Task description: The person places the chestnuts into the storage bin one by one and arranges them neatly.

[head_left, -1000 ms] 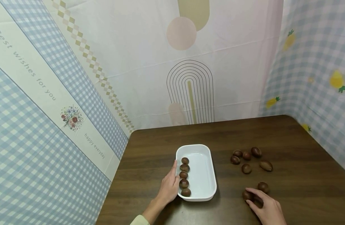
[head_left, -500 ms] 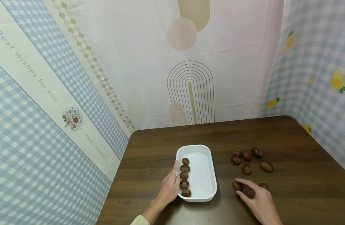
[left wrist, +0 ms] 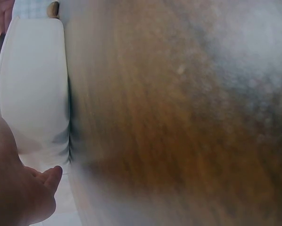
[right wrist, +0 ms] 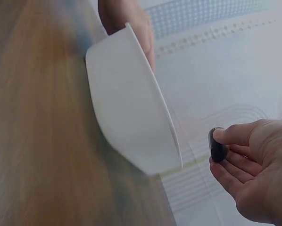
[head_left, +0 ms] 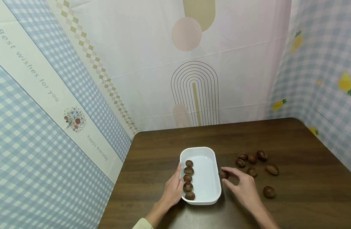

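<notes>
A white rectangular dish [head_left: 205,194] stands on the table with a row of several chestnuts [head_left: 188,186] along its left inner side. My left hand [head_left: 172,190] rests against the outside of its left wall, the fingers laid along it. Just beyond the right rim, my right hand [head_left: 242,187] pinches another chestnut [head_left: 224,174] between thumb and fingers. The right wrist view shows that chestnut [right wrist: 218,145] looking dark, held clear of the dish [right wrist: 127,99]. In the left wrist view the left hand [left wrist: 18,183] is only partly in frame.
To the right, several loose chestnuts [head_left: 252,159] lie grouped on the dark wooden table [head_left: 152,152]. One more chestnut [head_left: 269,191] sits nearer the front, by the right forearm. Patterned cloth [head_left: 152,79] hangs behind the table and at both sides.
My right hand has carried its chestnut left and away from me, from the loose ones to the dish's right rim. The left hand and dish stay put.
</notes>
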Demonstrator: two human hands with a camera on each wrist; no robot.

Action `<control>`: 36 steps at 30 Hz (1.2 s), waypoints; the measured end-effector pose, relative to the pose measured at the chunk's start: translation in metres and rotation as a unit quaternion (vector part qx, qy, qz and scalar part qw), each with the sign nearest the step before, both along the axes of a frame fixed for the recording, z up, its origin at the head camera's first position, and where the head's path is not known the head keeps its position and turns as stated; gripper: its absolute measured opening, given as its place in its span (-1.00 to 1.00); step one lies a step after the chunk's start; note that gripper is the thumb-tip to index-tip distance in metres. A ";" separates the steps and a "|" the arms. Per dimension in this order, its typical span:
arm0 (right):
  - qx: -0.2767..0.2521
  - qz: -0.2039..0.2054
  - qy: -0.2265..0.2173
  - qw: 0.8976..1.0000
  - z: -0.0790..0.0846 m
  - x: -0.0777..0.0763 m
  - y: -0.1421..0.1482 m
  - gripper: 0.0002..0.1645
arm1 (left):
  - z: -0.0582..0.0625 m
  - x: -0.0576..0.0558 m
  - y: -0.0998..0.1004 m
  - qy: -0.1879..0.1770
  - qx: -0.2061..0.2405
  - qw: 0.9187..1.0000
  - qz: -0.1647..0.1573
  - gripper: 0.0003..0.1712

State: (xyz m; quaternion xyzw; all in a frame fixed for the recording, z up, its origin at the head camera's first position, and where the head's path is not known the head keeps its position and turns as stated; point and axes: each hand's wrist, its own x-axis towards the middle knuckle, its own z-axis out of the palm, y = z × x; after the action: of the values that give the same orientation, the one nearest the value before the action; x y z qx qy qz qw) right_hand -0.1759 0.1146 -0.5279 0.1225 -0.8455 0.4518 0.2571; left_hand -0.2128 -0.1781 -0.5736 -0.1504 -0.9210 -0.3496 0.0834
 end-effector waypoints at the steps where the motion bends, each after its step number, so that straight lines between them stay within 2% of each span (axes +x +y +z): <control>1: -0.002 0.003 -0.004 1.000 0.001 -0.003 -0.004 -0.45 | 0.000 0.000 0.000 -0.002 -0.001 1.000 0.002 -0.25; 8: -0.017 0.037 -0.029 0.999 0.006 -0.021 -0.035 -0.50 | 0.001 0.000 0.000 -0.006 0.000 1.000 0.002 -0.24; 16: -0.037 0.070 -0.085 0.993 0.002 -0.028 -0.062 -0.56 | 0.001 0.000 0.000 -0.005 0.001 1.000 -0.003 -0.24; 21: -0.011 0.074 -0.109 0.991 -0.001 -0.030 -0.075 -0.58 | 0.001 0.000 0.000 -0.002 -0.004 1.000 -0.004 -0.24; 26: 0.038 0.082 -0.111 0.990 -0.006 -0.029 -0.083 -0.60 | 0.001 0.000 -0.001 0.003 -0.011 1.000 -0.001 -0.23; 36: 0.111 0.096 -0.143 0.979 -0.009 -0.026 -0.090 -0.64 | 0.001 0.000 -0.001 0.002 -0.013 1.000 0.001 -0.23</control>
State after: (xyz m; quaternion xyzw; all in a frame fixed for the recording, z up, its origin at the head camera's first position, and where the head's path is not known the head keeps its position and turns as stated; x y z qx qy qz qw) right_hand -0.2019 0.0245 -0.5368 0.1652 -0.9028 0.3903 0.0731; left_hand -0.2125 -0.1789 -0.5729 -0.1514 -0.9254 -0.3371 0.0840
